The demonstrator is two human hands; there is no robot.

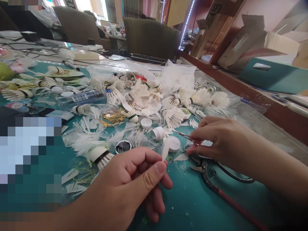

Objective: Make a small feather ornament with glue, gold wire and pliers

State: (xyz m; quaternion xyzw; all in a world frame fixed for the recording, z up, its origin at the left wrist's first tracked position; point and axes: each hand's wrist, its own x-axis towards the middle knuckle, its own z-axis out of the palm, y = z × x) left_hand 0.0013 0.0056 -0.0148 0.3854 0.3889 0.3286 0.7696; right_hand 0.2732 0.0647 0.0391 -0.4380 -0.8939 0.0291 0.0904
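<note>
Left hand (pixel 130 179) pinches a white feather piece (pixel 165 149) upright, over the green table (pixel 190 200) towards its near edge, while the right hand (pixel 226 138) grips small scissors (pixel 184 135), blades pointing left!

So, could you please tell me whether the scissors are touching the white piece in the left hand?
Apart: the head view shows a gap between the tips of the scissors and the white piece.

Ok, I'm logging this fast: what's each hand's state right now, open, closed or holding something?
Left hand: pinched closed, holding a feather upright.
Right hand: closed, holding scissors by the handles.
</note>
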